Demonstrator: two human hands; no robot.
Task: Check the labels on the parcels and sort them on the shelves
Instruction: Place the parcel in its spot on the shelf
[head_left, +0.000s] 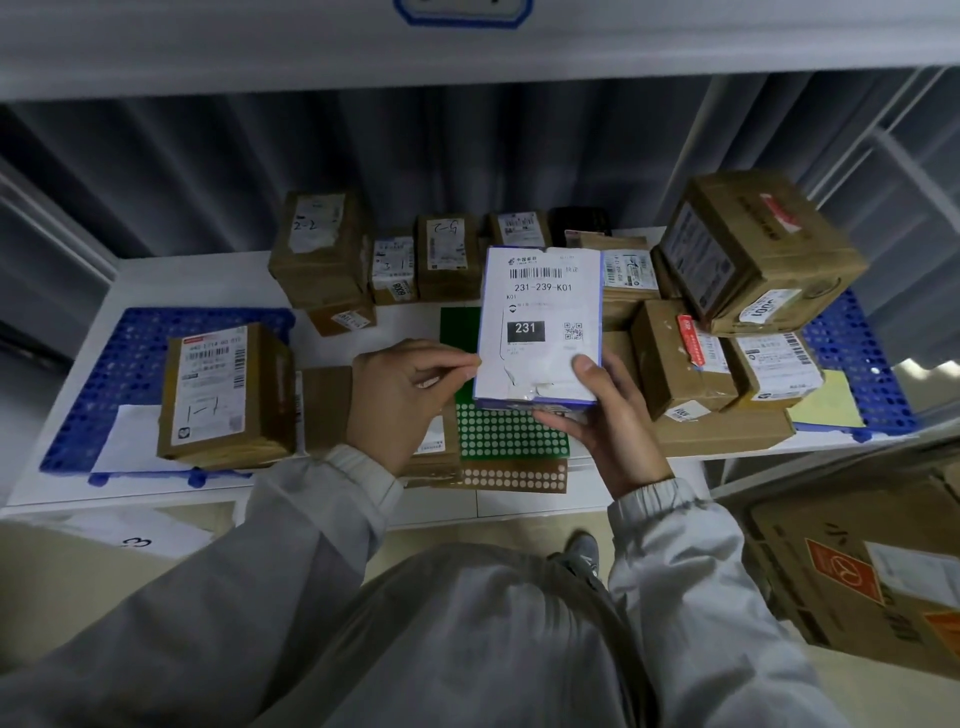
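Near the centre of the frame, both hands hold up a small white parcel (540, 327) with its label facing the camera, above the white shelf (208, 280). The left hand (402, 400) pinches the parcel's lower left edge between thumb and forefinger; the right hand (605, 421) cups the lower right corner, thumb pressed on the face and fingers curled under the bottom.

The label reads 231-239-K01, with 231 in a dark block below the barcode, so the step in hand looks like the label check. To do it well, I would keep the thumb off the printed code, hold the face flat toward the eyes, and match the code against the handwritten marks on the neighbouring parcels before choosing a spot.

Brown cardboard parcels crowd the shelf: a row along the back, among them a box marked 5-2 (447, 254), a heap at the right topped by a tilted carton (753, 249), and a lone parcel (223, 395) at the left standing on a blue perforated mat (104, 374). A second blue mat (852, 374) shows at the right edge. A green sheet of round white stickers (509, 431) lies below the held parcel. Grey ribbed panels back the shelf, and a large carton (862, 571) sits at the lower right.
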